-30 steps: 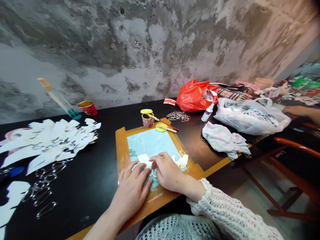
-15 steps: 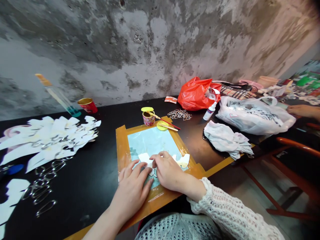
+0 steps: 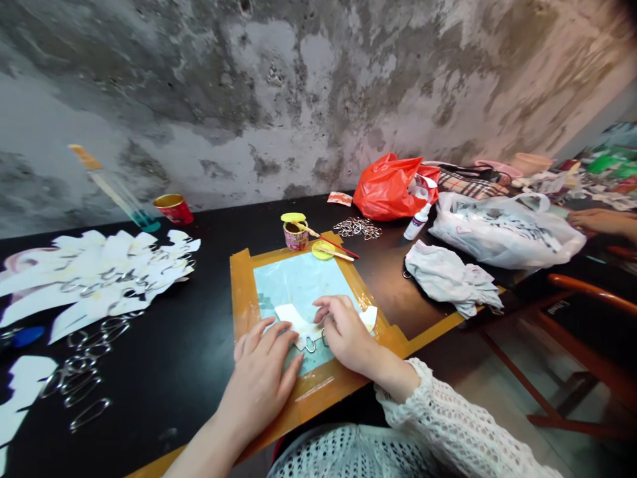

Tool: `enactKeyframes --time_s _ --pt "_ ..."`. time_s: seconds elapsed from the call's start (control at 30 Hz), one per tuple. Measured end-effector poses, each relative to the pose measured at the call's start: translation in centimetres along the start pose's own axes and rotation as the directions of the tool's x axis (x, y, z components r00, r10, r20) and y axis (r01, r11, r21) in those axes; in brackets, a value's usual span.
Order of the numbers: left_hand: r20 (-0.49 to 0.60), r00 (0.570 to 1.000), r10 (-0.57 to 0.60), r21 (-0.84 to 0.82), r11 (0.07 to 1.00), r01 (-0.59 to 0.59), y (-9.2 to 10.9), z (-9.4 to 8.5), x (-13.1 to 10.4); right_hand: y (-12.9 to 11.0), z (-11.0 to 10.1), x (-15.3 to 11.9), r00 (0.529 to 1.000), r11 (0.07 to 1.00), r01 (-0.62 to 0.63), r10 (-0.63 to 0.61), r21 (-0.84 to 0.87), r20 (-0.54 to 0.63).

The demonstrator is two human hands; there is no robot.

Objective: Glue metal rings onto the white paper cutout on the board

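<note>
Left hand (image 3: 261, 382): palm down, fingers spread and loosely extended, fingertips pressing the near edge of a white paper cut-out (image 3: 298, 320); grips nothing.

Right hand (image 3: 348, 335): fingers curled together, tips pinched down on the cut-out's middle, just beside a metal ring (image 3: 310, 345) at its near edge; whether it clasps the ring cannot be told.

Cut-out: lies flat on a pale blue work mat (image 3: 293, 285) bordered with brown tape, on the black table (image 3: 199, 345).

Nearby: small paste pot (image 3: 294, 236) with yellow lid beyond the mat; pile of metal rings (image 3: 357, 228); crumpled white cloth (image 3: 448, 279); finished cut-outs (image 3: 99, 272) far left; another person's hand (image 3: 597, 220) at the right edge.
</note>
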State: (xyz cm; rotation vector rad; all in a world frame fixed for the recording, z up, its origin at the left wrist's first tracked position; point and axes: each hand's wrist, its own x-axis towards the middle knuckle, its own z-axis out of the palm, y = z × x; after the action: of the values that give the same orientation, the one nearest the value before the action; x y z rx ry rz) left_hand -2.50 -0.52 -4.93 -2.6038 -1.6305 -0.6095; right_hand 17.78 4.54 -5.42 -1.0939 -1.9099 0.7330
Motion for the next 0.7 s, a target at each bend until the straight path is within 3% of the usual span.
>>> enactKeyframes --time_s 0.33,0.6,0.7 --pt "0.03 0.999 0.019 0.014 1.0 -0.02 0.1 -0.1 0.1 -0.9 0.6 -0.4 0.985 0.993 0.073 -0.057 -0.094 0.162" --pt "0.036 0.999 0.03 0.037 0.999 -0.031 0.0 0.1 0.0 -2.0 1.4 0.4 0.943 0.882 0.211 -0.07 -0.422 0.326" --pt "0.031 0.999 0.032 0.05 0.998 -0.033 0.0 0.2 -0.1 -2.3 1.8 0.9 0.936 0.86 0.24 -0.081 -0.451 0.343"
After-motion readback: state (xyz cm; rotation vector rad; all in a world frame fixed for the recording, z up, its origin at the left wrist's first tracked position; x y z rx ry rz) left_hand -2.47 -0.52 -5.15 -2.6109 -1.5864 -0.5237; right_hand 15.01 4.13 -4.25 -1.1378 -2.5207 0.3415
